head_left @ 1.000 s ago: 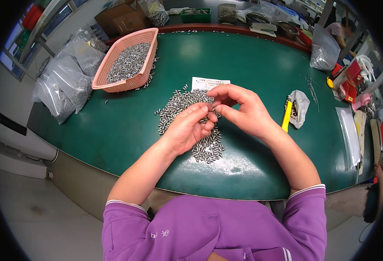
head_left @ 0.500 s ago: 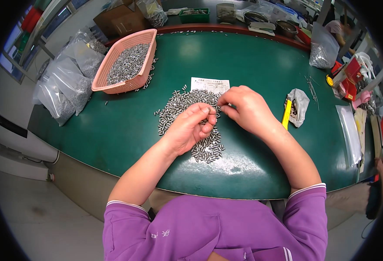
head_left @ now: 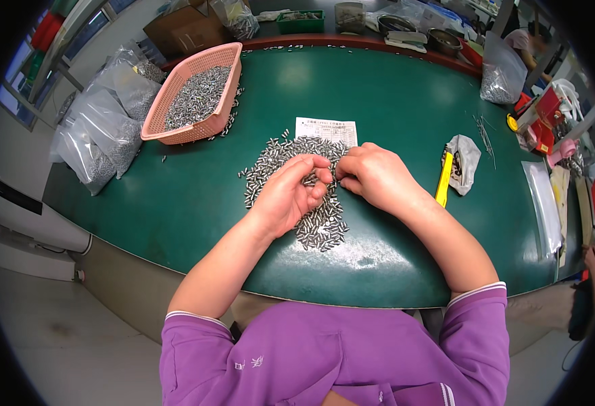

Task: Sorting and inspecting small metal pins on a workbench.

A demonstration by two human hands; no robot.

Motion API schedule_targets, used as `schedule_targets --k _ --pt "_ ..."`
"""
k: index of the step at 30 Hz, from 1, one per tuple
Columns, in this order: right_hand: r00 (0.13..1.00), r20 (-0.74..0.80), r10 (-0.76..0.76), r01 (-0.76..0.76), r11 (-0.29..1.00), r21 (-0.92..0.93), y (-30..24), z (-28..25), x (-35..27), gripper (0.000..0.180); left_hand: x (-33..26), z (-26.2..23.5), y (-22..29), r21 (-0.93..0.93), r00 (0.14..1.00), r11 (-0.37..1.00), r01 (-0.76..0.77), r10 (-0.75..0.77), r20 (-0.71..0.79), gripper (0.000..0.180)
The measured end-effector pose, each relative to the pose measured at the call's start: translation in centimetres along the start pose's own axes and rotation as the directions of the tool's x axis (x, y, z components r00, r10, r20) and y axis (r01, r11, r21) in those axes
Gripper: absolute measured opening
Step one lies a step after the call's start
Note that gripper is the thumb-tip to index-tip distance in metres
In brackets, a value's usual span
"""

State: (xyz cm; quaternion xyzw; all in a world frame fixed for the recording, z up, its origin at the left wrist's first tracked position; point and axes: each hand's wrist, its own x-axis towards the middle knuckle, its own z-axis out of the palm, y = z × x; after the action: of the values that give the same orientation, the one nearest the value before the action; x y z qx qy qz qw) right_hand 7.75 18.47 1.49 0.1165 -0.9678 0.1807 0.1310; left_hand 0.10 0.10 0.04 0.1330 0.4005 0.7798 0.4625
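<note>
A heap of small metal pins [head_left: 321,230], silvery with dark bands, lies on the green table under my hands. My left hand [head_left: 289,194] hovers over the heap, palm turned inward and fingers curled. Between its thumb and fingers some dark metal shows, but whether it is held or belongs to the heap behind is unclear. At the heap's right edge, close beside the left fingertips, is my right hand [head_left: 373,172], thumb and fingers pinched together. Whatever its fingertips hold is hidden. A printed paper slip [head_left: 324,127] lies partly under the heap's far side.
A pink basket [head_left: 155,115] full of similar pins stands far left, beside clear bags of parts [head_left: 101,142]. To the right lie a yellow-handled tool [head_left: 444,179] and a pale crumpled bag [head_left: 470,162]. A filled clear bag [head_left: 502,78] stands far right.
My left thumb and fingers have loosened from a tight pinch into a wider curl. My right hand has shifted slightly nearer to me, its fingers bent further down.
</note>
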Motion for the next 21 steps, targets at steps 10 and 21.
schedule_targets --k 10,21 --pt "0.991 -0.088 0.103 -0.075 0.959 0.275 -0.7 -1.4 0.9 0.008 0.0 0.1 -0.1 0.104 0.996 0.994 0.024 -0.016 -0.083 0.016" --pt "0.976 -0.031 0.218 -0.153 0.773 0.616 -0.6 -1.0 1.0 0.013 -0.1 0.2 -0.2 0.098 0.999 0.995 0.034 -0.033 -0.004 0.012"
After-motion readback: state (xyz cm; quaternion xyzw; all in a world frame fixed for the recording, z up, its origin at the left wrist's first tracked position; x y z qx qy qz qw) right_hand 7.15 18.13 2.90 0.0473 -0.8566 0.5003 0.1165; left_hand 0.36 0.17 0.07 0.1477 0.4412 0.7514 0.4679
